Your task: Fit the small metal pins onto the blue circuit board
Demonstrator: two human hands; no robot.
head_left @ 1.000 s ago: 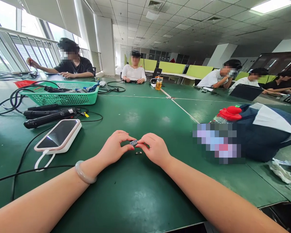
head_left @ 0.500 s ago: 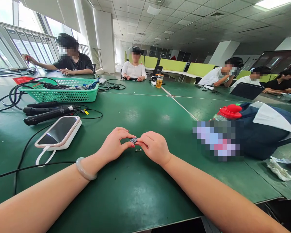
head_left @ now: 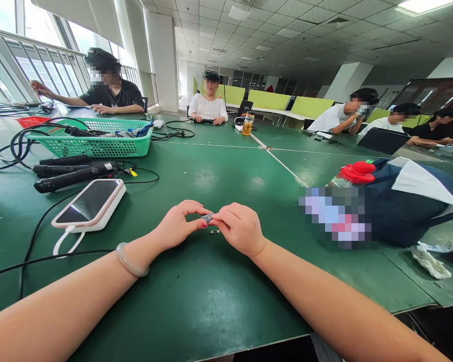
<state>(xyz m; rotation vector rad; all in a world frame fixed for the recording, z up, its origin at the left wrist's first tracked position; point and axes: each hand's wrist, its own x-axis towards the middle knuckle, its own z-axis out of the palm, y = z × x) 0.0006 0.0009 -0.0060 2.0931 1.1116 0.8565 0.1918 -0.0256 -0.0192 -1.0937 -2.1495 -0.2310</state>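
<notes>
Between the fingertips of both hands is a small grey and dark patterned piece [head_left: 207, 218], perhaps a little circuit board; it is too small to name surely. My left hand [head_left: 180, 224] pinches its left end between thumb and forefinger, with a pale bangle [head_left: 131, 260] on that wrist. At its right end, the closed fingers of my right hand [head_left: 238, 226] grip it and cover part of it. Just below the fingertips, a tiny dark and metallic part [head_left: 214, 232] lies on the green table [head_left: 211, 306].
To the left lie a charging phone [head_left: 90, 203], black handheld tools [head_left: 75, 176] and a green basket [head_left: 98, 143] with cables. On the right are a red-lidded bottle [head_left: 357, 172] and a dark blue bag [head_left: 396, 216]. A drink bottle [head_left: 248, 124] stands farther off. Several people sit around the table.
Both hands stay closed on the small piece, which has turned slightly between the fingers. The view has shifted a little. At the far left, another person's outstretched hand has moved.
</notes>
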